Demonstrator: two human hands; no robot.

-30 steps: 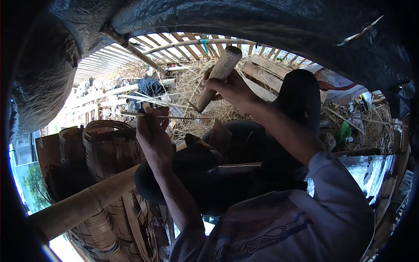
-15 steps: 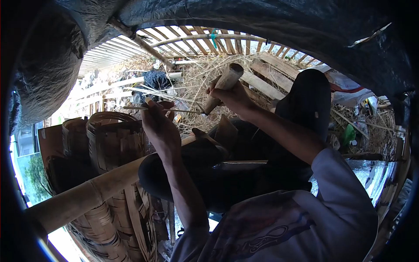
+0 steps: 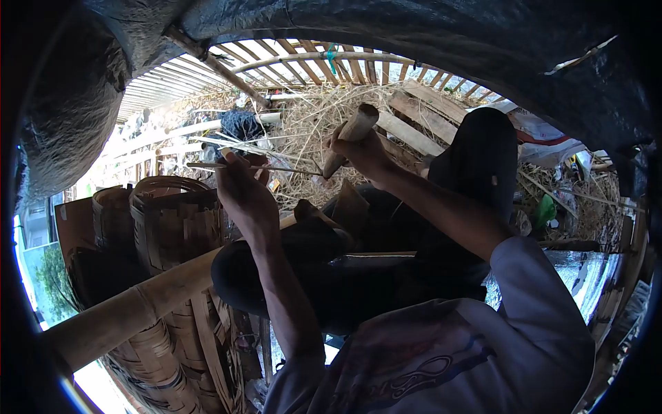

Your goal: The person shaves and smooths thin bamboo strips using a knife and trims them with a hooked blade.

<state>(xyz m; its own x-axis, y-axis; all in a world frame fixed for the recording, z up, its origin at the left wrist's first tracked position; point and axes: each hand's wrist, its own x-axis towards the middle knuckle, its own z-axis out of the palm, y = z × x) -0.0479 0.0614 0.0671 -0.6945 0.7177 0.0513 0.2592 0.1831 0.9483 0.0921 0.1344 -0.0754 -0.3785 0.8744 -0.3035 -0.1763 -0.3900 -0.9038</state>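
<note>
My left hand (image 3: pixel 245 200) is closed on a thin bamboo stick (image 3: pixel 286 170), which runs nearly level in front of me and sticks out on both sides of the fingers. My right hand (image 3: pixel 365 155) grips a thick wooden-handled tool (image 3: pixel 358 123) tilted up to the right. Its narrow lower end meets or lies very close to the stick's right end. Any blade on it is too small or hidden to make out. Below the hands, a wedge-shaped piece of wood (image 3: pixel 350 207) stands by my dark-clad legs.
A thick bamboo pole (image 3: pixel 141 303) slants from lower left to my knee. Woven bamboo baskets (image 3: pixel 172 207) stand at the left. Beyond my hands lie straw (image 3: pixel 310 117), planks (image 3: pixel 427 117) and a slatted bamboo fence (image 3: pixel 289 62). Dark sheeting (image 3: pixel 414 27) hangs overhead.
The view has shifted slightly. My left hand and the stick sit a little further left, away from my right hand. Both grips are unchanged.
</note>
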